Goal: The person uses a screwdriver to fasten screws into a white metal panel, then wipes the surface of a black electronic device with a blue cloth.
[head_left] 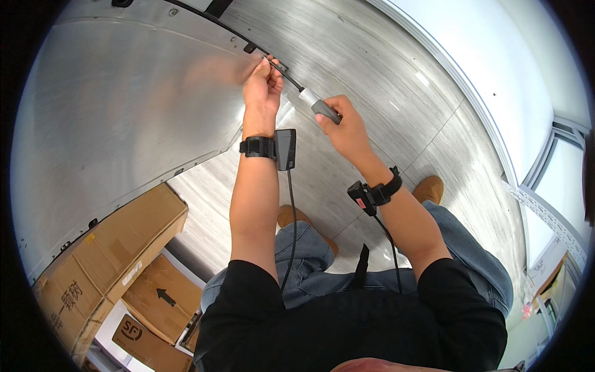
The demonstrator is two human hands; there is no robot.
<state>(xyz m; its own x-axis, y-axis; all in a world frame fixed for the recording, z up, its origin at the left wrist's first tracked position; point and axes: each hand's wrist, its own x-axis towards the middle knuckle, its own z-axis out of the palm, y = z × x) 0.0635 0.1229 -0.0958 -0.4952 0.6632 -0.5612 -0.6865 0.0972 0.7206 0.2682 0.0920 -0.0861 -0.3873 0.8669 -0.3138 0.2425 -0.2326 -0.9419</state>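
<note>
My right hand [348, 127] is wrapped round the grey handle of a screwdriver [321, 106]. Its dark shaft slants up and left to the edge of a large silvery metal panel [136, 93]. There, the closed fingers of my left hand [264, 85] pinch the far end of the shaft. Whether a screw sits between these fingertips is too small to tell. A small dark bracket [282, 66] shows just past the fingers, and a black clip [250, 47] sits on the panel's dark edge nearby.
Cardboard boxes [149, 232] stand below the panel at the lower left. Wood-patterned floor [427, 105] lies under my arms. White panelling [483, 56] runs along the right. A cable [291, 223] hangs from each wrist-worn device.
</note>
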